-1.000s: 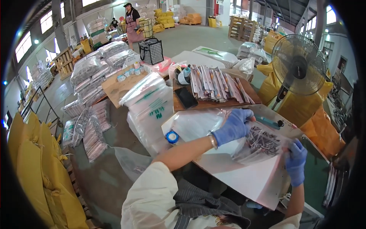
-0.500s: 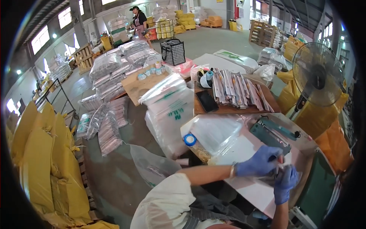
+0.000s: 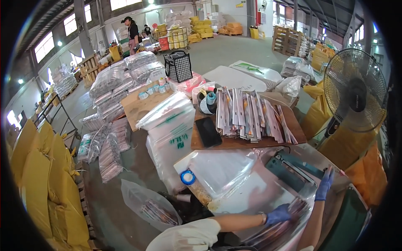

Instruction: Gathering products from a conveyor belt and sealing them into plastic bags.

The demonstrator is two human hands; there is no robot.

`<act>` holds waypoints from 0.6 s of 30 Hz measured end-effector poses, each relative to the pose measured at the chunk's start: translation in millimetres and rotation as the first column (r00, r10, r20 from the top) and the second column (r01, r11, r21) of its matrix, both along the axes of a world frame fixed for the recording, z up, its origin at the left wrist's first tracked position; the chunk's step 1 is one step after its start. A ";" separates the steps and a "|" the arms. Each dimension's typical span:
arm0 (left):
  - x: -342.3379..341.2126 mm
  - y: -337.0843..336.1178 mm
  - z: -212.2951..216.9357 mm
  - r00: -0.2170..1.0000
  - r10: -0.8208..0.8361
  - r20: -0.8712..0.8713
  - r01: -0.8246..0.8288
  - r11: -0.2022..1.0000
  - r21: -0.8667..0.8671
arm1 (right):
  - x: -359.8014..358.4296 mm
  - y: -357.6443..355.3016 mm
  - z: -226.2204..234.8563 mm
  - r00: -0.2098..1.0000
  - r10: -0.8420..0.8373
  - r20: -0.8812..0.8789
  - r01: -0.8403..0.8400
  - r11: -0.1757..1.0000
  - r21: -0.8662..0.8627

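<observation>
My left hand (image 3: 278, 214), in a blue glove, is closed on a clear plastic bag (image 3: 298, 209) that holds long thin packs. The bag lies slanting across the near part of the worktop, partly under my left forearm, and its packs are blurred. My right hand (image 3: 324, 185), gloved in blue too, has its fingers stretched out together against the handle end of a teal bench heat sealer (image 3: 284, 172). Flat clear plastic bags (image 3: 222, 169) lie in a pile left of the sealer.
A raised wooden board (image 3: 255, 143) carries a row of flat packs (image 3: 247, 113), a black phone (image 3: 208, 131) and a cup (image 3: 207, 103). Blue tape (image 3: 188, 177) lies at the left edge. A fan (image 3: 356, 90) and yellow sacks (image 3: 39, 167) flank me; a person (image 3: 132, 35) stands far off.
My hands were together over a small item and are now apart. The left has moved down onto the bag; the right has gone up to the sealer's handle. The view has shifted.
</observation>
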State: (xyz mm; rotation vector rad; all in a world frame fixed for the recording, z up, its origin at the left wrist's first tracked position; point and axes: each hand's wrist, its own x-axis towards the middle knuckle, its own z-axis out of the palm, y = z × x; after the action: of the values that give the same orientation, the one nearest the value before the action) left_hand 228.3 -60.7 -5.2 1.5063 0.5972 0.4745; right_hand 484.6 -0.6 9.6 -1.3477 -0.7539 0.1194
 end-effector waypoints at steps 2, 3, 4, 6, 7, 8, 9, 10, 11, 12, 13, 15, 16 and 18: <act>52.2 36.0 -52.1 0.994 0.098 -0.052 -0.101 0.993 -0.065 | -76.2 20.3 81.8 0.995 0.090 0.032 -0.089 0.996 -0.008; 54.9 43.1 -34.8 0.982 0.072 0.176 -0.030 0.973 -0.229 | -84.6 23.1 102.8 0.976 0.125 0.181 -0.121 0.992 -0.033; 50.1 57.3 -1.3 0.914 0.089 0.395 0.069 0.927 -0.369 | -85.0 23.0 108.8 0.932 0.166 0.323 -0.154 0.986 -0.064; 29.9 97.4 12.3 0.989 -0.091 -0.116 0.068 0.979 -0.193 | -78.6 15.0 98.3 0.921 0.135 0.367 -0.110 0.990 -0.091; 18.8 102.5 3.1 0.990 -0.087 -0.115 0.062 0.978 -0.200 | -72.1 12.5 89.2 0.908 0.097 0.408 -0.061 0.993 -0.100; 7.0 105.9 -5.2 0.993 0.027 -0.117 -0.063 0.948 -0.313 | -50.9 3.6 59.2 0.908 0.100 0.408 -0.062 0.992 -0.106; -2.9 106.9 -6.4 0.983 0.129 -0.133 -0.173 0.892 -0.417 | -22.6 -7.8 17.2 0.987 0.128 0.102 -0.119 0.989 -0.086; -10.9 105.1 -8.0 0.984 0.112 -0.135 -0.160 0.892 -0.424 | 7.2 -11.1 -23.9 0.965 0.147 -0.216 -0.161 0.986 -0.050; -18.1 104.3 -9.8 0.975 0.155 -0.161 -0.199 0.932 -0.303 | 18.8 -5.9 -49.4 0.965 0.124 -0.230 -0.143 0.988 -0.066; -22.1 100.2 -12.5 0.966 0.193 -0.174 -0.224 0.957 -0.183 | 22.8 -10.2 -65.0 0.944 0.167 -0.286 -0.162 0.986 0.042; -23.1 105.6 -17.7 0.954 0.299 -0.023 -0.297 0.953 0.066 | 30.3 -25.4 -80.1 0.921 0.200 -0.335 -0.159 0.976 0.147; -48.9 123.0 -55.8 0.917 0.364 -0.164 -0.344 0.929 0.138 | -39.1 -4.0 -28.3 0.848 0.243 -0.472 -0.202 0.970 0.137; -53.7 122.2 -29.1 0.879 0.037 -0.475 0.086 0.968 0.236 | -43.7 -9.8 -16.4 0.810 0.211 -0.547 -0.165 0.977 0.134; -109.8 133.8 -114.8 0.913 0.346 -0.218 -0.393 0.889 -0.233 | -86.7 32.3 0.1 0.848 0.282 -0.448 -0.249 0.959 0.132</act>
State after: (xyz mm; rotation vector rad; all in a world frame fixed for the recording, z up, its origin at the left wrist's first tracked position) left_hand 118.5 73.1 -120.0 1.1754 1.0559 0.5338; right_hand 397.8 31.7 9.7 -1.0804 -0.5248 0.6129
